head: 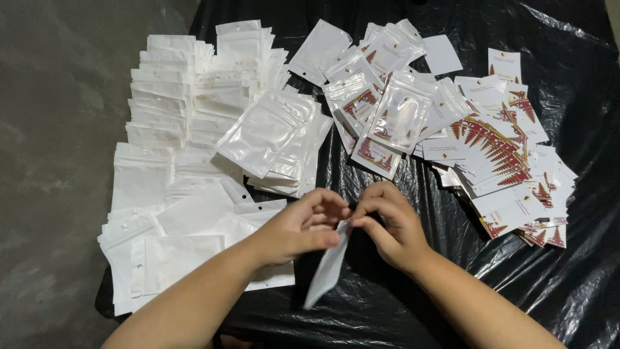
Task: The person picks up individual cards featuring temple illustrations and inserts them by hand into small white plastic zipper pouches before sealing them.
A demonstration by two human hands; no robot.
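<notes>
Left hand (pixel 300 229) and right hand (pixel 391 226) pinch top of small white plastic pouch (pixel 329 262); white-and-red printed cards (pixel 504 155) fanned right, on black plastic sheet (pixel 581 271).

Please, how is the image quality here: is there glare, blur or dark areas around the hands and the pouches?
Head view: the black plastic sheet shows streaky glare on its wrinkles; the white pouches look bright, nearly washed out; the pouch held by the left hand and right hand is slightly motion-blurred; the printed cards stay fairly sharp.
</notes>
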